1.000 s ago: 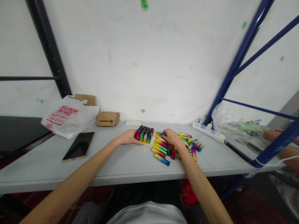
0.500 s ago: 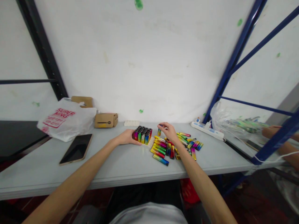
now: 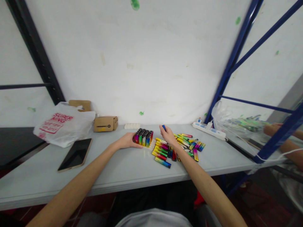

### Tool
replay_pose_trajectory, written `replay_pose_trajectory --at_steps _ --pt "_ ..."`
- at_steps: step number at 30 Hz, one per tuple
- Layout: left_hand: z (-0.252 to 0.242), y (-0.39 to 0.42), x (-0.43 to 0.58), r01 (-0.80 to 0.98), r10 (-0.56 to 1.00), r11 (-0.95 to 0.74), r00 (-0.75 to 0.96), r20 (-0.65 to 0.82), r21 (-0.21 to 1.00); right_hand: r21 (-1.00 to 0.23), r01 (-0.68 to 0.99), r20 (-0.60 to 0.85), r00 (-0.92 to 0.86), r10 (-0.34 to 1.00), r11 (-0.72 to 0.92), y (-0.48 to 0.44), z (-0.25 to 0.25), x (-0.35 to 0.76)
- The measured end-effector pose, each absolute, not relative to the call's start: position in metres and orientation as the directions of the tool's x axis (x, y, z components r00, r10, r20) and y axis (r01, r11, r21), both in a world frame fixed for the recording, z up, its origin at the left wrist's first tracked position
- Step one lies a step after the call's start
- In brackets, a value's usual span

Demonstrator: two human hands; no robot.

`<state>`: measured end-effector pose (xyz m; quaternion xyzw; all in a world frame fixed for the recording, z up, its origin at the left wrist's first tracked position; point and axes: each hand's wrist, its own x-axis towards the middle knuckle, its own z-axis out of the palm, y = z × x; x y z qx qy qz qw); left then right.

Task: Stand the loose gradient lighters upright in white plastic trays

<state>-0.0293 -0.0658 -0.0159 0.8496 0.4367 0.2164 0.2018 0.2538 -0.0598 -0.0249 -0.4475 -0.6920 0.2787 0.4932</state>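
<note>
Several shiny rainbow-coloured lighters (image 3: 144,139) stand upright, packed in rows with black tops, in a pale tray (image 3: 152,145). My left hand (image 3: 128,141) is closed around the left end of this tray and its lighters. Between the fingers of my right hand (image 3: 168,135) is a single lighter (image 3: 163,127), its blue end showing above the hand and the rest hidden. That hand is raised just right of the tray, over a pile of loose lighters (image 3: 161,149) lying on the table.
Behind the filled tray lies another pale tray (image 3: 132,126), near the wall. A phone (image 3: 75,154), a plastic bag (image 3: 65,124) and a cardboard box (image 3: 105,124) are on the left. To the right are a power strip (image 3: 209,130), a blue shelf post (image 3: 228,71) and another person's arm (image 3: 290,146).
My right hand has turned the lighter: it hung below my fingers before, and now its blue end points up. My left hand stays on the tray. The view has shifted slightly.
</note>
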Motion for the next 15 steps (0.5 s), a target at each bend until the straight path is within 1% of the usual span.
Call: replay_pose_trajectory --at_steps 3,5,8,15 --pt "-0.0163 -0.0649 -0.0295 0.658 0.829 -0.538 0.527 0.188 0.527 -0.778 0.448 0.460 -0.070 0.885 0.439 -0.0613 -0.0238 0.2533" --pt "-0.0162 -0.0645 -0.0295 0.660 0.828 -0.540 0.529 0.186 0.523 -0.769 0.481 0.470 -0.019 0.882 0.420 -0.0628 -0.0230 0.2524" --pt "-0.0159 -0.0643 -0.0293 0.668 0.828 -0.540 0.532 0.179 0.511 -0.776 0.480 0.487 0.043 0.872 0.409 -0.0632 -0.0226 0.2521" --pt "-0.0155 -0.0652 -0.0290 0.677 0.828 -0.540 0.533 0.173 0.499 -0.747 0.467 0.550 0.034 0.834 0.474 -0.0639 -0.0211 0.2566"
